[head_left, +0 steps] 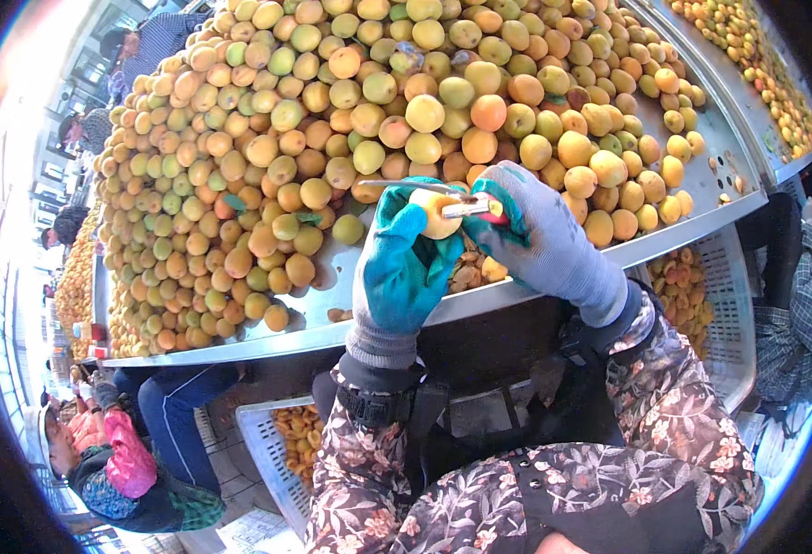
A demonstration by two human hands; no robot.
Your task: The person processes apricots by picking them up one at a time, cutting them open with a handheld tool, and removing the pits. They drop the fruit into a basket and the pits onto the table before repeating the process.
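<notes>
Just above the near edge of the metal table (pixel 508 297), my gloved left hand (pixel 395 268) grips a yellow apricot (pixel 436 224) between thumb and fingers. My right hand (pixel 554 231), in a grey glove with teal fingers, is closed on a small cutting tool (pixel 464 210) with thin metal blades and a reddish handle. Its metal part lies against the apricot, and one thin blade reaches left across the fruit's top. How deep it cuts, I cannot tell. Below my hands lie cut apricot pieces (pixel 469 275), partly hidden by the gloves.
A large heap of whole apricots (pixel 332 120) covers the table beyond my hands. White plastic crates with apricot halves stand below the edge, one at left (pixel 272 452) and one at right (pixel 734 295). Other people sit at left (pixel 129 462) and right (pixel 794 305).
</notes>
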